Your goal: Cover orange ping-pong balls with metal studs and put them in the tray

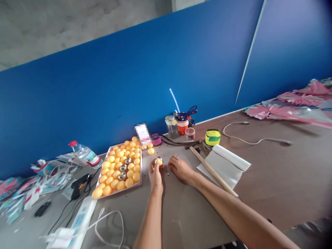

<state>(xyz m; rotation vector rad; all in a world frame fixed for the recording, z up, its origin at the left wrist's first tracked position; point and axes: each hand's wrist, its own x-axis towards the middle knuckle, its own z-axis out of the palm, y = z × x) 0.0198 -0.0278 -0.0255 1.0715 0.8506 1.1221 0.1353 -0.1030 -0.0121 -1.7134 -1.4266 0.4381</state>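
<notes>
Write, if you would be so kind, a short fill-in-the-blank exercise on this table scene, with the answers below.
The person's ____ hand holds a shiny ball.
The tray holds orange balls and exactly ____ silver balls.
The bottle beside the tray has a ____ cap.
The partition behind the table is ____.

Missing words: left; three; red; blue.

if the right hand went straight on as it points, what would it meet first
Likely the left hand and the partly silver ball it holds, across a small gap from the right hand; depth is unclear, so it might pass above.
</notes>
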